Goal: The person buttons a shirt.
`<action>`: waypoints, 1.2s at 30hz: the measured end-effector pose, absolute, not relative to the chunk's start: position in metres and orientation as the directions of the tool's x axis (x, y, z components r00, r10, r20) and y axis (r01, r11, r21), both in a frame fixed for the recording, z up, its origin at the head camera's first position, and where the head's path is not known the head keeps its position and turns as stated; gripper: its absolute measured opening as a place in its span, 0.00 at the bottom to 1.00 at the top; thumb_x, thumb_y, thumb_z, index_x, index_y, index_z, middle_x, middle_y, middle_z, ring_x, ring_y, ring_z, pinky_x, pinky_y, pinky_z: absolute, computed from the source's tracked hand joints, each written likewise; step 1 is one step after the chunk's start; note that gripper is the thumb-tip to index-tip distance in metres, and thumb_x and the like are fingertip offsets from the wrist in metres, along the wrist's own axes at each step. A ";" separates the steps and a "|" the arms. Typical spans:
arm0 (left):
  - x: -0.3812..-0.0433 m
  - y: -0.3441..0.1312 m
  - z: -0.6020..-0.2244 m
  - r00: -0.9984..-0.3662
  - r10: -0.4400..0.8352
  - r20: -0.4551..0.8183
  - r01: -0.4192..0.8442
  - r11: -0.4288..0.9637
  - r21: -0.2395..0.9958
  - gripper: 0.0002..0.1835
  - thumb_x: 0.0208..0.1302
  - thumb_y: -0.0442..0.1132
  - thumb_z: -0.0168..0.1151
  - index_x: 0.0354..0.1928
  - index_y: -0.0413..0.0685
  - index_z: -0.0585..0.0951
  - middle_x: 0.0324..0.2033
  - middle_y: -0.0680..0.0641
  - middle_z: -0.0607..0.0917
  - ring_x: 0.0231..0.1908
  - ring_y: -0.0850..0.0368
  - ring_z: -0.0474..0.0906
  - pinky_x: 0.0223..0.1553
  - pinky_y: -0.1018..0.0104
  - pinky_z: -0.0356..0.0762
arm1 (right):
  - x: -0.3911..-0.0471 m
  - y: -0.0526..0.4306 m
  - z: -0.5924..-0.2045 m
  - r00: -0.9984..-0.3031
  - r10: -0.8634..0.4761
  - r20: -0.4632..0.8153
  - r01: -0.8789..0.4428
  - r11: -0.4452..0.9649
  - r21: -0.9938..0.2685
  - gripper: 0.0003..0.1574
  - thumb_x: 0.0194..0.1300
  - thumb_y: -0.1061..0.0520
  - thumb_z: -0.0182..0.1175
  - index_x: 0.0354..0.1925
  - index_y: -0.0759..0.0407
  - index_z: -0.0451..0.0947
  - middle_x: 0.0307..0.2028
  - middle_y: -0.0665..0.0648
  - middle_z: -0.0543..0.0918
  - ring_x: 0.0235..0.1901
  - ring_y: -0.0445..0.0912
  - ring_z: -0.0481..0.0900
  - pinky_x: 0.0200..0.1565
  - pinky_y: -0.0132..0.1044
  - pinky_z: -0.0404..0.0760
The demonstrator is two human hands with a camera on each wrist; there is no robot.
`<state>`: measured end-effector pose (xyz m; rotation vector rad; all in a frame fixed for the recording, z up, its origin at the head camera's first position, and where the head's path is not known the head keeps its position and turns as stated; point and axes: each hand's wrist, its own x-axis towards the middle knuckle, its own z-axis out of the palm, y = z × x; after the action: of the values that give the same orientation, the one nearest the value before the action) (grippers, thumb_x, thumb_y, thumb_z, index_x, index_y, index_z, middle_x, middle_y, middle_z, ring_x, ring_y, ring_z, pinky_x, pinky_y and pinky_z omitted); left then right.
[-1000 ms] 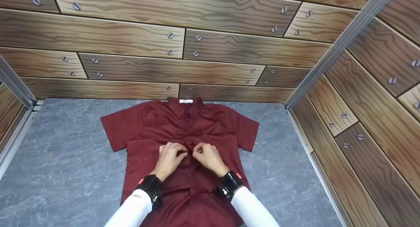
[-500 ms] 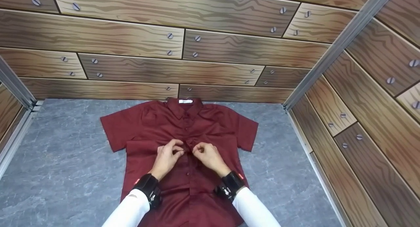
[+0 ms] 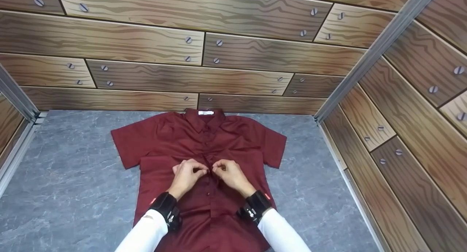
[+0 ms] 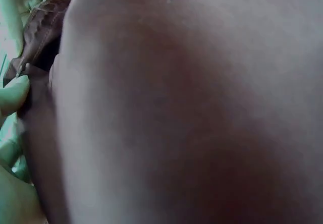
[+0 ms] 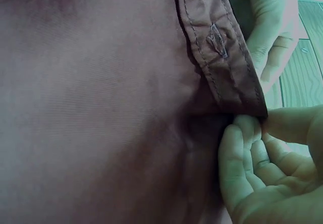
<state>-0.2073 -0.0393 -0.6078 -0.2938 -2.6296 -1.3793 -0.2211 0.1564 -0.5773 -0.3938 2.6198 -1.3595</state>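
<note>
A dark red short-sleeved shirt (image 3: 157, 142) lies front up, its collar (image 3: 215, 117) toward the back wall. At mid-chest my left hand (image 3: 186, 176) pinches the front edge with thumb and index finger. Facing it across the placket, my right hand (image 3: 232, 176) pinches the cloth too. In the right wrist view, the stitched placket (image 5: 204, 37) shows a buttonhole (image 5: 218, 41), and right-hand fingers (image 5: 237, 153) grip its lower end. Left fingers (image 4: 15, 94) meet a cloth fold in the left wrist view; the rest is blurred fabric. Fingers hide the button at the pinch.
Below the hands, a small button (image 3: 208, 194) sits on the front strip. The shirt lies on a grey marbled tabletop (image 3: 73, 164). Wood-patterned panels (image 3: 146, 47) wall the back and sides, joined by a metal post (image 3: 359, 71) at the right corner.
The left thumb and fingers drew back and spread half a second ago, then came together again at the shirt's front edge. The right hand stays at the placket, nearly still.
</note>
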 end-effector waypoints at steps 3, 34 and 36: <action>-0.207 -0.038 -0.606 -0.980 0.102 0.171 0.198 0.565 0.801 0.02 0.59 0.37 0.76 0.34 0.53 0.91 0.35 0.54 0.85 0.44 0.49 0.77 0.53 0.42 0.58 | -0.221 0.155 -0.579 -0.951 -0.309 -0.025 -0.161 0.561 -0.812 0.05 0.71 0.59 0.63 0.39 0.58 0.85 0.31 0.49 0.85 0.31 0.38 0.80 0.35 0.33 0.78; -0.213 -0.033 -0.596 -0.995 0.091 0.040 0.089 0.634 0.768 0.03 0.56 0.39 0.69 0.26 0.55 0.89 0.32 0.53 0.86 0.43 0.45 0.79 0.53 0.37 0.60 | -0.212 0.151 -0.586 -0.875 -0.410 0.256 -0.476 0.639 -0.604 0.08 0.70 0.57 0.68 0.47 0.50 0.88 0.43 0.47 0.89 0.40 0.39 0.85 0.43 0.36 0.83; -0.214 -0.033 -0.595 -0.995 0.096 0.034 0.087 0.627 0.774 0.04 0.56 0.38 0.69 0.25 0.55 0.88 0.30 0.55 0.86 0.41 0.48 0.80 0.51 0.38 0.61 | -0.212 0.149 -0.587 -0.879 -0.405 0.251 -0.469 0.643 -0.605 0.08 0.69 0.57 0.69 0.46 0.50 0.87 0.40 0.47 0.89 0.38 0.38 0.85 0.41 0.35 0.82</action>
<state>-0.2139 -0.0331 -0.5953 -0.1593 -2.8424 -1.3525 -0.2121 0.1495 -0.5867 -0.7815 2.9308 -1.1216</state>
